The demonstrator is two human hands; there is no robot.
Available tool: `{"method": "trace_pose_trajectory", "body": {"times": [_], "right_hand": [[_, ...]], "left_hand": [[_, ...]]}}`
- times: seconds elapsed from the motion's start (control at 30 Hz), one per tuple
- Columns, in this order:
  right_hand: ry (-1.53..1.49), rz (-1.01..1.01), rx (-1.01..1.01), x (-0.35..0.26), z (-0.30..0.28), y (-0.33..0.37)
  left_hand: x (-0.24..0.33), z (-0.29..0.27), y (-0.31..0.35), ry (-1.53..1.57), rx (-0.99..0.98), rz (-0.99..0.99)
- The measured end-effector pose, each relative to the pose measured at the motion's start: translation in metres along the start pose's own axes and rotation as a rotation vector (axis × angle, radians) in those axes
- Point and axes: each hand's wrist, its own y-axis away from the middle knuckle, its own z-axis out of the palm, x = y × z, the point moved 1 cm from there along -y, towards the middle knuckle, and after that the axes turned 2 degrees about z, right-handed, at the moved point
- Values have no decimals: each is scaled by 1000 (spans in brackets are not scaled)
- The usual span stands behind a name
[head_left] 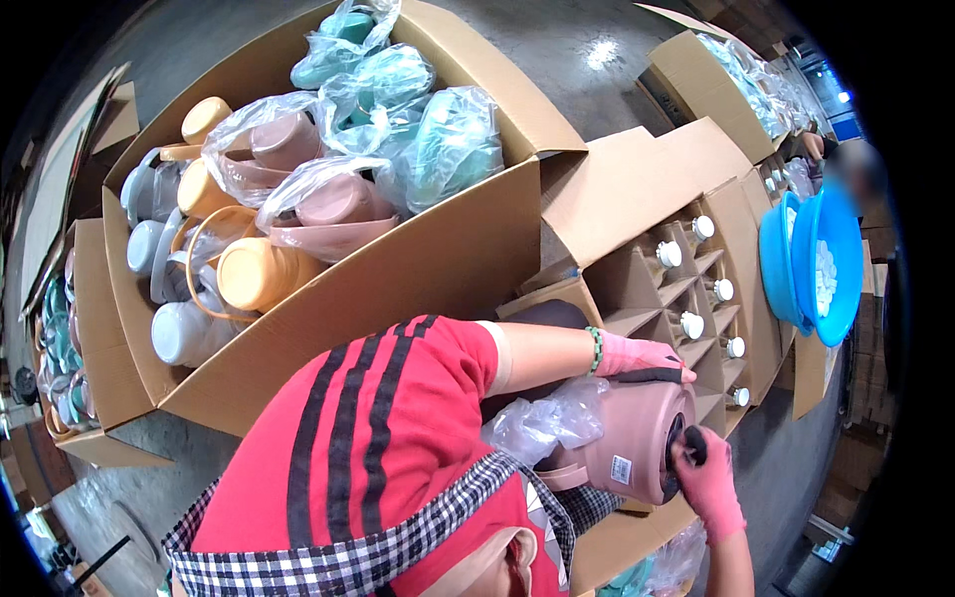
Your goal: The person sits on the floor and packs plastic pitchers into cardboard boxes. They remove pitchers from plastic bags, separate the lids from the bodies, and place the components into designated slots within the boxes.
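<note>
A mauve plastic jug [627, 438] with a small white label and a side handle lies tilted on its side in front of me, its dark round end toward the right. My left hand [642, 358], in a pink glove with dark finger coating, holds the jug from above. At the dark end is my right hand [711, 483], also gloved in pink. Its dark fingertips are bent together at the rim, and what they hold, if anything, cannot be made out. A crumpled clear plastic bag [552, 423] hangs around the jug's other end.
A large carton [378, 289] on the left holds grey, yellow, mauve and teal jugs, several bagged. Ahead, a divided carton [637, 308] contains several bottles with white caps [693, 325]. Blue basins [844, 269] with small white pieces stand to the right; a person [856, 174] is behind them.
</note>
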Motion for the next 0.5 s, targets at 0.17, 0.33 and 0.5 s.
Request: {"method": "trace_pose_trajectory", "body": {"times": [0.17,0.33,0.5], "right_hand": [[793,-859,-58,-5,-13,2],[597,-629,-58,27,8,-3],[291,-201,182,19,16,18]], "left_hand": [[-12,3,-7,103,-5,56],[-16,12,-18,206,-25,-36],[-17,7,-8,726,-130,-222]]}}
